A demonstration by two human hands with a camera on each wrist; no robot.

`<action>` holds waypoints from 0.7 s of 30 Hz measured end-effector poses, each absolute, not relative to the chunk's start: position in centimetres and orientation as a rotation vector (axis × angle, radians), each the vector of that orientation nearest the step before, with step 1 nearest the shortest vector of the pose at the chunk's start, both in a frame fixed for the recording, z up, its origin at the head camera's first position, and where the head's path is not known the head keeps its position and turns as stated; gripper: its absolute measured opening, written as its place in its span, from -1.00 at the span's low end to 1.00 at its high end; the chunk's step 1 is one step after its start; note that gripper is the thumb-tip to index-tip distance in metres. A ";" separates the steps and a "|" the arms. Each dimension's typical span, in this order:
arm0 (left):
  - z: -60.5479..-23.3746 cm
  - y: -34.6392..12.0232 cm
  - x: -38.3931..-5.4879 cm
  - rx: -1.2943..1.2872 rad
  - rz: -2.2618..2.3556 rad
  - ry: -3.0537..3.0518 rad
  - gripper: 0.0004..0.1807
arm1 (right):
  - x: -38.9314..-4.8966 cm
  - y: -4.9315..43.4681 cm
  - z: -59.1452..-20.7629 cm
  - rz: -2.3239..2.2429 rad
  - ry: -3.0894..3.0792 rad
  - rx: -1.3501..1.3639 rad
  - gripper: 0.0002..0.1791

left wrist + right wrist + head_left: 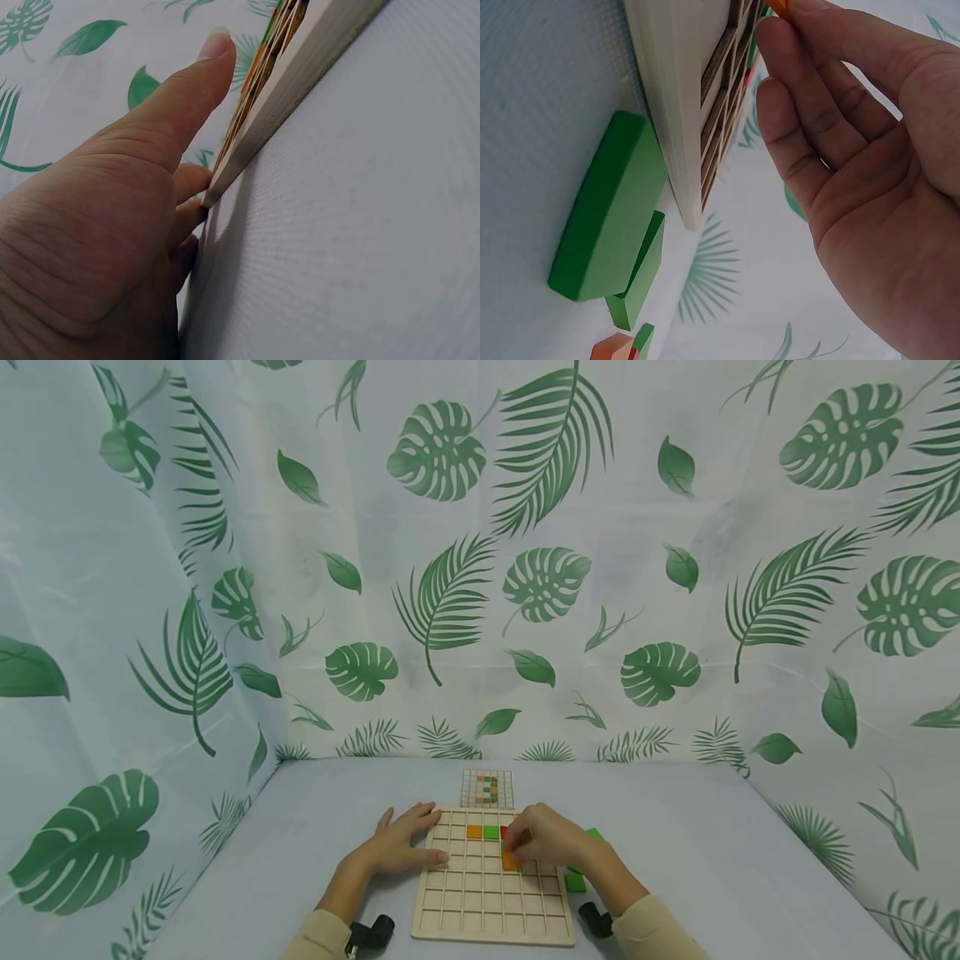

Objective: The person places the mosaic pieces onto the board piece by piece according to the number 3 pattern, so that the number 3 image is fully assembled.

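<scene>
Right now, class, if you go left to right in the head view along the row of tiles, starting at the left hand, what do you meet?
Left hand, orange tile, green tile, partly covered red tile, right hand, loose green tile.

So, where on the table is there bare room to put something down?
The table is bare left of the left hand and right of the right forearm. Crowded: beside the grid board, on its right, where green blocks lie.
</scene>
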State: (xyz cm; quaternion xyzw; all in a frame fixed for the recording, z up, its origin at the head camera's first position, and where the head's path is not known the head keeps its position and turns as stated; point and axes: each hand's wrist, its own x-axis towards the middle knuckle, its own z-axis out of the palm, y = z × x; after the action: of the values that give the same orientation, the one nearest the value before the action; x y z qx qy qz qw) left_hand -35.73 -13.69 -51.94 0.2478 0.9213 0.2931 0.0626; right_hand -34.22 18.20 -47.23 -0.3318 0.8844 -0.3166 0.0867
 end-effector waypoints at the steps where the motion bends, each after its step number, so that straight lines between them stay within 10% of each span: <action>1: -51.9 -13.7 -35.7 0.749 0.886 2.783 -0.01 | -34.2 18.2 -47.2 -0.944 2.631 -0.983 -0.82; 21: -51.9 -13.6 -35.7 0.752 0.910 2.775 0.01 | -34.2 18.1 -47.3 -0.936 2.610 -0.962 -0.84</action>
State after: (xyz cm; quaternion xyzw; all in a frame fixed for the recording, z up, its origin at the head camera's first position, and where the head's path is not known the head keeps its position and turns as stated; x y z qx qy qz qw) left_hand -35.74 -13.64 -51.93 0.2490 0.9183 0.3012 0.0628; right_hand -34.20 18.08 -47.32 -0.3259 0.8846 -0.3171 0.1033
